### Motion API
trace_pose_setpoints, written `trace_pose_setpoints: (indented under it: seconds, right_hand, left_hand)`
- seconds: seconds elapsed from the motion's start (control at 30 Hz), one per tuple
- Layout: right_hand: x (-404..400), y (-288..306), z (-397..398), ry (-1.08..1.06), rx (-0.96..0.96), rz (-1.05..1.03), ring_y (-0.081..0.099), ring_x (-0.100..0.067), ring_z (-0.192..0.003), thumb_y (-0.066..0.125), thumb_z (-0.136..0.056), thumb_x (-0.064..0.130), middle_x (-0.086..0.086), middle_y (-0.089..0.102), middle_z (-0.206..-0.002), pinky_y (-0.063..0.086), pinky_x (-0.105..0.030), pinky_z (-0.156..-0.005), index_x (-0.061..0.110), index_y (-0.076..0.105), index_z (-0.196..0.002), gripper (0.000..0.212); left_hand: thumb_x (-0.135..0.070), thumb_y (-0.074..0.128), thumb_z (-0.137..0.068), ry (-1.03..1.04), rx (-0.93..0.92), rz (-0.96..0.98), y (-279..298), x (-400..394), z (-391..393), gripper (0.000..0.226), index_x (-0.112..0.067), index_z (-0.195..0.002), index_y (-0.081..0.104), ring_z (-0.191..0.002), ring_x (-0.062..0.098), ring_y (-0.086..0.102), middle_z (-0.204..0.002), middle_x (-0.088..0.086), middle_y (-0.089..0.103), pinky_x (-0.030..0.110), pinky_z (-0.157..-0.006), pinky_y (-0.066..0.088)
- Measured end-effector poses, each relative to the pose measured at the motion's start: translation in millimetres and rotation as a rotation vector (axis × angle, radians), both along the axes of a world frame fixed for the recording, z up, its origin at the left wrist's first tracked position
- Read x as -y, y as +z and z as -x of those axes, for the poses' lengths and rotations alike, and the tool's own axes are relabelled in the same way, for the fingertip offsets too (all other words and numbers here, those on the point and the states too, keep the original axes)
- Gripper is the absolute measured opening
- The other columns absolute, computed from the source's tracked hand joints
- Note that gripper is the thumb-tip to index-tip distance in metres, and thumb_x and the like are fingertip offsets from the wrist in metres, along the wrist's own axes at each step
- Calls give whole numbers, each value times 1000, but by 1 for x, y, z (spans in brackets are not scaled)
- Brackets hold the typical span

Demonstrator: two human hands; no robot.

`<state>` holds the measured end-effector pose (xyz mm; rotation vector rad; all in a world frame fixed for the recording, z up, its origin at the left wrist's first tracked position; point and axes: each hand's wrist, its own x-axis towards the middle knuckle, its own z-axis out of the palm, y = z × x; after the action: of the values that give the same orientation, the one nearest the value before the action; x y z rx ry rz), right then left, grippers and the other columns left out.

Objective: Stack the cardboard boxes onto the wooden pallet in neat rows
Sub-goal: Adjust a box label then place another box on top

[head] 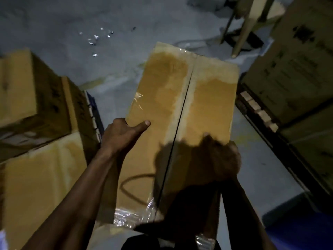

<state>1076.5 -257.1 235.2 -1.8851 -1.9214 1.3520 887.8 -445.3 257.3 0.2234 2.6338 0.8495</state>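
Cardboard box (182,112) between both hands' fingers (144,124)

The box (180,109) is tan-brown cardboard with a paler strip of clear tape along its dark centre seam and a dark curved line near its close end. The boxes (36,123) at the left are the same tan, with black print. The boxes (295,73) at the right are duller brown with black print. The floor (90,18) is grey.
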Motion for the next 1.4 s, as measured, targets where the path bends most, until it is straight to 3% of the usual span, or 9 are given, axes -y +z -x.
trace_pose_setpoints:
  seconds: [0.1,0.27,0.43,0.6,0.77,1.03,1.13,1.23,1.4]
  right_hand:
    - [51,21,-2,137,-43,-89,55,-35,-113,62,-68,82,-11,60,-120,45,-46,-98,15,56,-119,85]
    - [136,61,5,340,-33,-175,59,-36,-105,60,-73,79,-14,64,-115,49,-40,-87,10,62,-111,79]
    - [212,88,26,537,-90,-245,57,-32,-93,59,-75,77,-6,62,-100,45,-36,-76,15,62,-103,67]
    - [270,97,60,716,-78,-263,61,-34,-95,54,-71,82,-8,66,-103,50,-39,-82,15,62,-104,75]
    - [309,98,101,889,-82,-279,60,-32,-94,55,-75,80,-2,58,-96,49,-38,-79,14,55,-102,71]
    - [363,85,156,1068,-112,-239,60,-32,-99,56,-73,80,-6,63,-108,51,-44,-88,17,58,-111,74]
    - [386,82,172,1100,-120,-230,59,-31,-96,56,-74,80,-5,62,-104,51,-44,-87,17,57,-107,71]
    - [412,74,188,1123,-112,-243,59,-29,-90,55,-75,80,-6,63,-100,51,-42,-83,17,57,-103,69]
    - [469,55,210,1106,-90,-226,55,-25,-91,56,-80,75,-5,60,-105,46,-37,-81,15,54,-113,68]
  left_hand:
    - [-80,65,-71,129,-27,-15,22,79,-22,71,-12,-58,53,-63,32,61,-58,8,57,30,-53,33]
    - [-81,65,-68,295,9,-85,47,199,-57,70,-14,-87,71,-82,32,68,-85,6,71,39,-75,56]
    - [-82,62,-70,492,3,-125,67,292,-87,69,-18,-93,70,-80,29,67,-88,4,71,41,-75,58]
    - [-96,62,-52,727,-45,-237,75,357,-104,83,-27,-97,71,-85,24,70,-91,-4,74,50,-83,59]
    - [-96,56,-54,884,-12,-110,80,393,-112,88,-16,-88,70,-80,34,70,-82,6,72,45,-75,60]
    - [-93,52,-58,1007,-24,-79,70,441,-102,88,-12,-88,67,-71,28,68,-77,8,69,41,-62,58]
    - [-84,59,-70,1033,-8,-89,66,464,-93,81,-7,-94,67,-65,25,65,-71,4,65,31,-54,49]
    - [-75,62,-79,1005,15,-91,60,490,-79,68,-10,-100,68,-70,24,67,-75,2,67,30,-58,51]
    - [-76,62,-77,937,26,-71,36,550,-46,82,-17,-134,50,-93,24,66,-110,0,67,42,-79,59]
